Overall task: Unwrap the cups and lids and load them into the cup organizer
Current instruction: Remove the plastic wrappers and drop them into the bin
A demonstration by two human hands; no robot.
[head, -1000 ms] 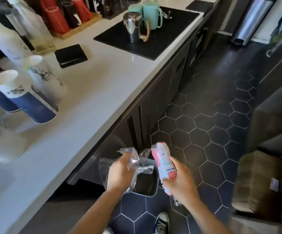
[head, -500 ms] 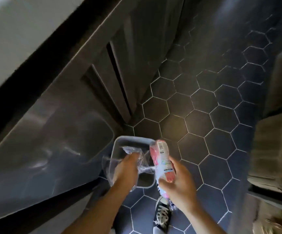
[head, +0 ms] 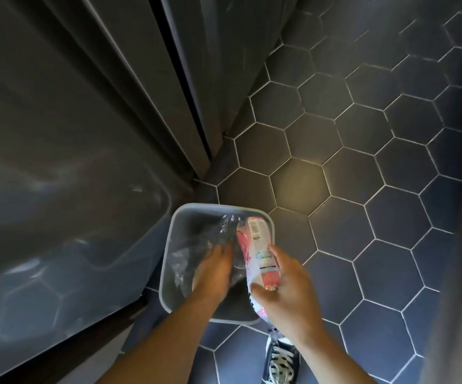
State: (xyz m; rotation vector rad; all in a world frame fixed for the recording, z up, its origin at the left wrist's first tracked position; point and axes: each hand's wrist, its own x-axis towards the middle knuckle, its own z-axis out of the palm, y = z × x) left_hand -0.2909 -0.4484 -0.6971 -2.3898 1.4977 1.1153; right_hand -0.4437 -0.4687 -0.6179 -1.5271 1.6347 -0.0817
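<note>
Our left hand (head: 214, 268) down in grey bin (head: 270, 223) on floor, fingers spread over clear plastic wrap (head: 181, 259), prob letting go. Right hand (head: 285, 286) grasping pink bottle (head: 257, 253) over bin's right edge. Cups + lids not in view rn. Risk: wrap clings to fingers, or bottle slips in too.

**What the view left unclear**

The left hand (head: 215, 268) was smeared by motion, so its grip on the clear plastic wrap (head: 196, 245) could not be read. It hid much of the grey bin (head: 173, 225) floor. The right hand (head: 285, 289) covered the lower end of the pink packet (head: 257, 245), whose print was too small to read. The shoe (head: 279, 361) was cut off by the bottom edge.
</note>
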